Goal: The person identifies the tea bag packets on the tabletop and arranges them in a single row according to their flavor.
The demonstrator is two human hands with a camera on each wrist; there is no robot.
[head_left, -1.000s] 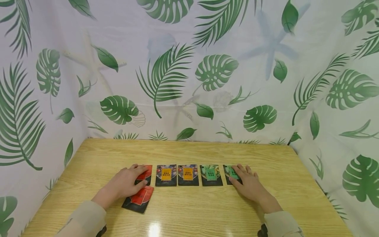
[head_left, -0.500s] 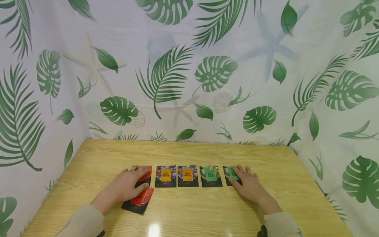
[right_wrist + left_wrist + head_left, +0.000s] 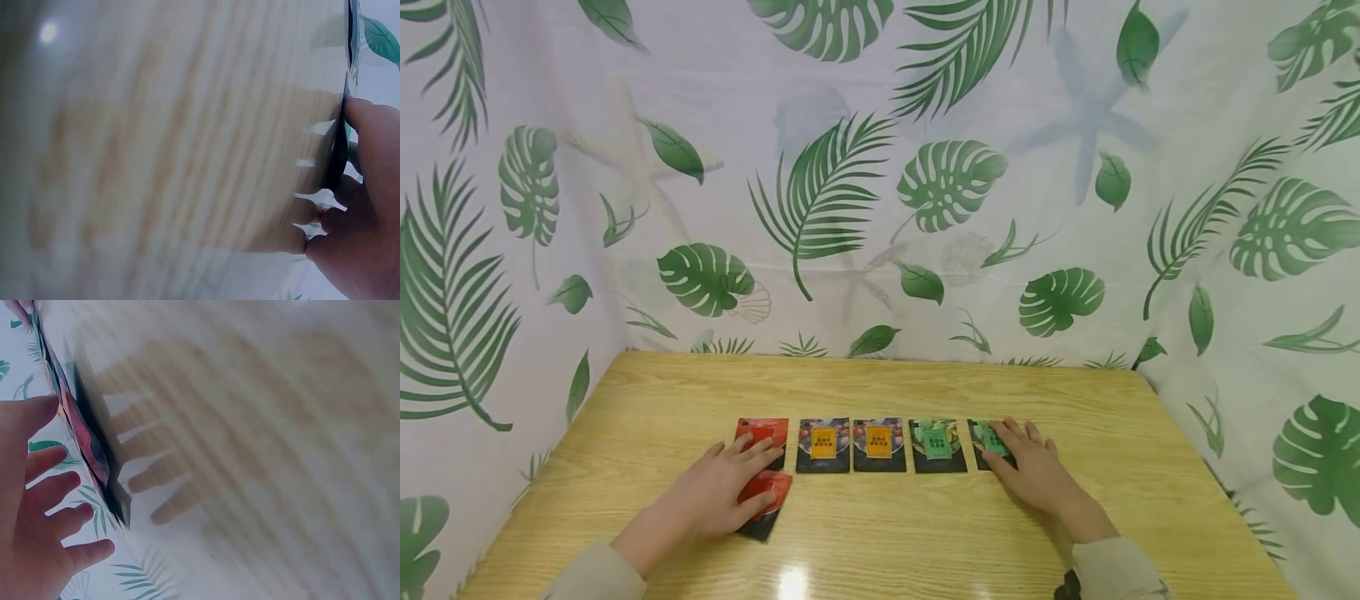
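Two red-and-black packets lie at the left end of the row in the head view. My left hand (image 3: pixel 718 492) is over them, fingers spread and slightly bent. Its fingers lie over the rear red packet (image 3: pixel 772 429) and its thumb over the tilted front red packet (image 3: pixel 775 483). In the left wrist view the fingers appear raised off the table. At the right end my right hand (image 3: pixel 1037 477) rests over a green-labelled packet (image 3: pixel 987 446), partly hiding it. In the right wrist view its thumb touches that packet's near edge and the other fingers are loosely bent.
Two packets with orange labels, one left (image 3: pixel 823 444) and one right (image 3: pixel 879 443), lie flat in the row's middle. Another green-labelled packet (image 3: pixel 937 445) is beside them. The wooden table (image 3: pixel 880 542) is bordered at back and sides by a leaf-print cloth (image 3: pixel 955 275).
My left hand has drawn back a little toward the near side, uncovering more of the rear red packet and covering more of the front one. The right hand has stayed in place.
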